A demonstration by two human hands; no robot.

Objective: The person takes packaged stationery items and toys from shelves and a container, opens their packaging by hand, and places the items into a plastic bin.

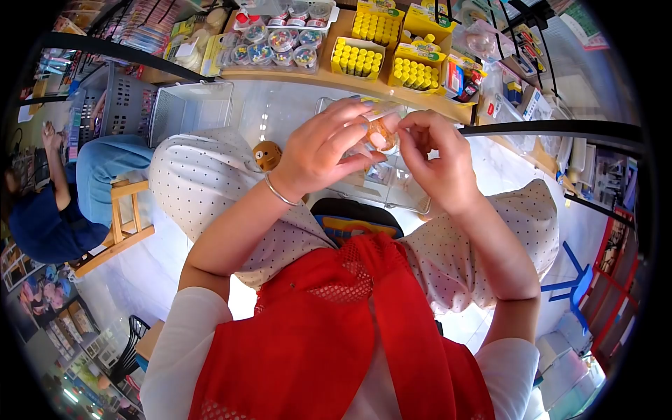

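Note:
Between my hands is a small clear package (381,134) with something orange-brown and a pale round patch in it. I cannot make out its exact kind. My left hand (323,148), with a silver bangle at the wrist, grips the package's left side between thumb and fingers. At the package's right edge, my right hand (439,155) has its thumb and index finger pinched together on it. Below the hands stands a wire basket (406,187) with small packaged items. A brown bear-faced thing (267,155) is beside my left wrist.
On the wooden shelf (294,73) ahead stand boxes of yellow glue sticks (355,59) and clear tubs of coloured pins (282,40). A black shelf bar (553,129) juts in from the right. At left a person (49,210) sits on a wooden stool (122,224) by a grey crate (129,101).

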